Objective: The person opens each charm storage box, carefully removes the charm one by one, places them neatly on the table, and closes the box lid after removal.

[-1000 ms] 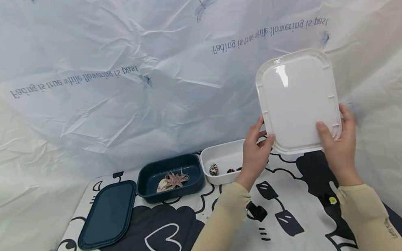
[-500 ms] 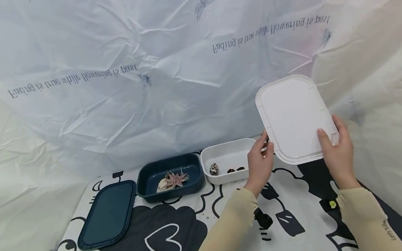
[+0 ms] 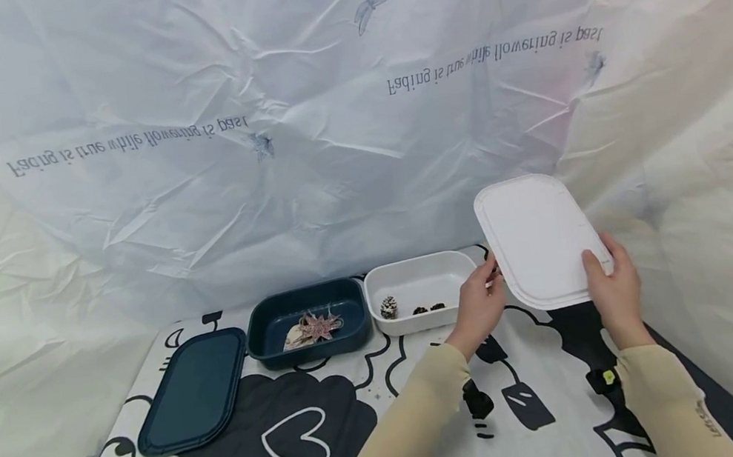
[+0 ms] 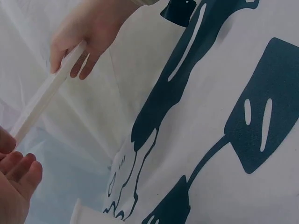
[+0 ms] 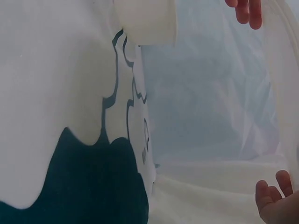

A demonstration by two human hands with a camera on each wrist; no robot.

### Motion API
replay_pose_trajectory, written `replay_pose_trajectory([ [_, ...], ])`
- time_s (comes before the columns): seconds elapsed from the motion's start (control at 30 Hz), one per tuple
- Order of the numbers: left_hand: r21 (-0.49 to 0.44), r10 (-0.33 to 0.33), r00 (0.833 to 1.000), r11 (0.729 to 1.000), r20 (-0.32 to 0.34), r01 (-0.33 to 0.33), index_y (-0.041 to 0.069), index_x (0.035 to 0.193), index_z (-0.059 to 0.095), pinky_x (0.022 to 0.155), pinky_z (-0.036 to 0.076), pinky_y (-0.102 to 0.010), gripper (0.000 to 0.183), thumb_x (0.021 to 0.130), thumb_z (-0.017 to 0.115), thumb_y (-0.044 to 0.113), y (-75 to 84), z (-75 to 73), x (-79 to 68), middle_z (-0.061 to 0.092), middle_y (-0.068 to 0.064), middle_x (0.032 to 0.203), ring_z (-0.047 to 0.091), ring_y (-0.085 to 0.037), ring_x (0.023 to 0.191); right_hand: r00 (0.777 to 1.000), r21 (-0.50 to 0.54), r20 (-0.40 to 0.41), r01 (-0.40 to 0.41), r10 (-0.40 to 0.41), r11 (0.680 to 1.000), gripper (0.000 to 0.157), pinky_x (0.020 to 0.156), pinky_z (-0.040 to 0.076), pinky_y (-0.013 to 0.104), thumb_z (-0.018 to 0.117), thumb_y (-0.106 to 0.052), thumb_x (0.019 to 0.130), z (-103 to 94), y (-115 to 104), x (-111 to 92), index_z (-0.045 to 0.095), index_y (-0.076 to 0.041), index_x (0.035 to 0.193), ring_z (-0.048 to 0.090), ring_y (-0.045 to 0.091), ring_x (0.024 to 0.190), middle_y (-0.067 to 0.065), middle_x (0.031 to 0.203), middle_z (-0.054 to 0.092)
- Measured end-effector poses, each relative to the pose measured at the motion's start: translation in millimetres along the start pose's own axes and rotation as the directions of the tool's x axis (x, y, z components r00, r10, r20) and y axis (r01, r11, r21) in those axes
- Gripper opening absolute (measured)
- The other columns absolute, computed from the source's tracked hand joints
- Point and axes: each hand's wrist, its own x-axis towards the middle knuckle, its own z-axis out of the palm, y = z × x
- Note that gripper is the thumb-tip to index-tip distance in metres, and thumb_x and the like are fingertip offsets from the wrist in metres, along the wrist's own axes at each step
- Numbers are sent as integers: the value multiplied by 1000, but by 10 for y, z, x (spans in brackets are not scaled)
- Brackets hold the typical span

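A white lid (image 3: pixel 538 240), rectangular with rounded corners, is held tilted above the right side of the table in the head view. My left hand (image 3: pixel 479 304) pinches its left edge near the bottom. My right hand (image 3: pixel 617 295) grips the lower right edge, thumb on the near face and fingers behind. Seen edge-on in the left wrist view, the lid (image 4: pixel 46 95) spans between both hands. Just left of my left hand stands a white box (image 3: pixel 419 282), lidless, with a pine cone (image 3: pixel 389 307) and small dark pieces (image 3: pixel 421 311) inside.
Beside the white box sits a dark blue box (image 3: pixel 332 350) holding a pink star ornament (image 3: pixel 319 326) and a pale item. A dark blue lid (image 3: pixel 194 392) lies further left on the patterned tablecloth (image 3: pixel 428 430). A printed white sheet (image 3: pixel 327 113) hangs behind the table.
Both hands have lowered the white lid, and it has tipped back and leaned to the left. The boxes and the dark blue lid have stayed in place.
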Motion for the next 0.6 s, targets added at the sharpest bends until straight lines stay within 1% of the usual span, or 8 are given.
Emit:
replay_pose_trajectory([
  [0.1,-6,-66,997,998,28,66,5,153,42,94,48,-13,49,106,52,8,-41,51,-7,56,-3,142,58,-7,120,999,-11,11,-34,34,999,61,120,26,50,43,-34,107,-7,46,10,24,-15,162,29,32,148,10,164,27],
  [0.2,1,-107,993,994,45,107,5,153,42,94,48,-13,49,105,54,10,-63,82,-17,57,-1,141,58,-6,120,998,-35,33,-57,58,998,63,119,26,52,42,-35,107,-19,99,20,21,-14,163,27,35,148,12,165,24],
  [0.37,33,-156,984,987,81,154,7,155,38,93,49,-14,52,106,54,14,-78,94,-34,57,1,141,57,-6,122,993,-85,83,-72,80,994,66,117,26,59,39,-36,108,-54,185,41,17,-9,163,26,43,147,19,165,20],
  [0.6,68,-211,970,977,119,204,6,155,39,91,49,-14,53,105,54,17,-117,137,-63,55,0,146,58,-7,123,990,-115,108,-81,93,990,66,116,26,62,37,-35,108,-73,267,59,15,-5,162,26,47,146,24,164,19],
])
